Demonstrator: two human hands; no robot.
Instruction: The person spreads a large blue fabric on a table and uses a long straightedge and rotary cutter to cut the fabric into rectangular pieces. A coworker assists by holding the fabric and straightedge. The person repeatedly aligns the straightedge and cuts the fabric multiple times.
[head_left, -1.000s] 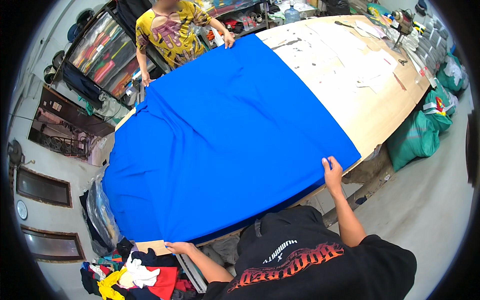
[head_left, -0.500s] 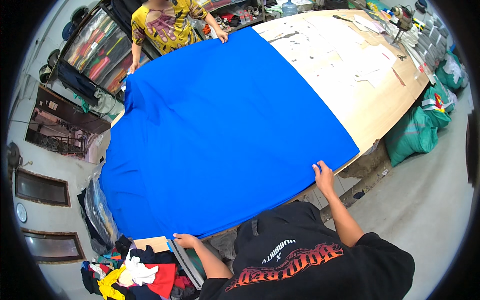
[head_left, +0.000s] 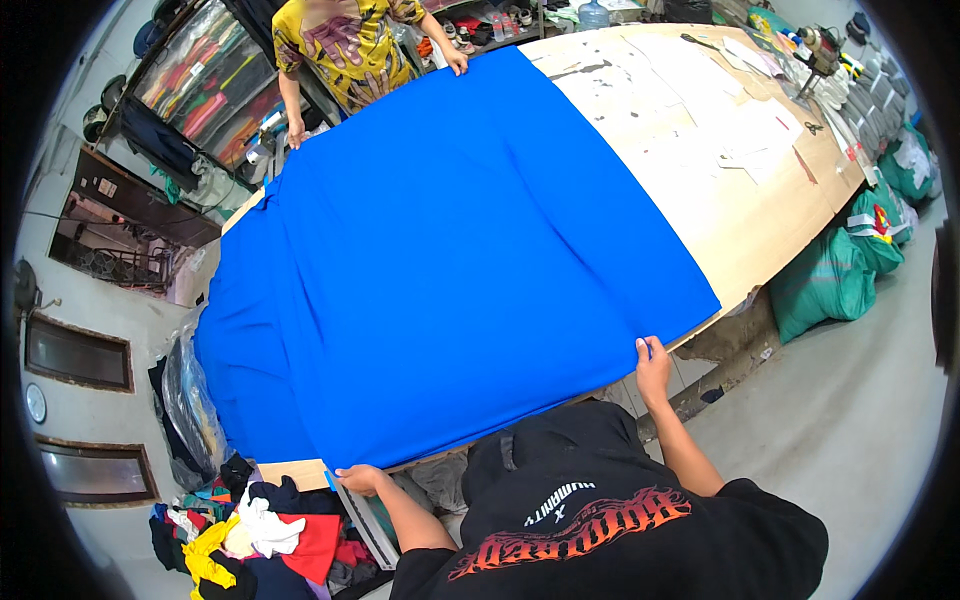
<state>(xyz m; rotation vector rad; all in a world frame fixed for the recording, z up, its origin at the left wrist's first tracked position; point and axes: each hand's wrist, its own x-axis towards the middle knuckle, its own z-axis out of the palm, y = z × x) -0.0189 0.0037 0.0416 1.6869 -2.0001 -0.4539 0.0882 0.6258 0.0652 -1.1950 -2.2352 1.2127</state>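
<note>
A wide sheet of blue fabric (head_left: pixel 430 270) covers much of a pale wooden table (head_left: pixel 725 240). At its near edge, toward the left corner, my left hand (head_left: pixel 360 480) is closed on the cloth. Farther right along that edge, my right hand (head_left: pixel 653 370) pinches the fabric between thumb and fingers, close to the near right corner. Across the table a person in a yellow patterned shirt (head_left: pixel 345 55) has both hands on the far edge. Wrinkles run through the fabric's left part, and a long crease crosses its right side.
White paper pieces (head_left: pixel 690 110) and scissors (head_left: pixel 814 129) lie on the table's right part. A cutting machine (head_left: pixel 818 50) stands at the far right end. Green sacks (head_left: pixel 825 285) sit on the floor there. Piled clothes (head_left: pixel 265 535) are at lower left; fabric shelves (head_left: pixel 205 90) stand behind.
The co-worker's hands have shifted right along the far edge, drawing the fabric's far left part with them. A crease has formed on the right side. My hands keep their hold, slightly shifted.
</note>
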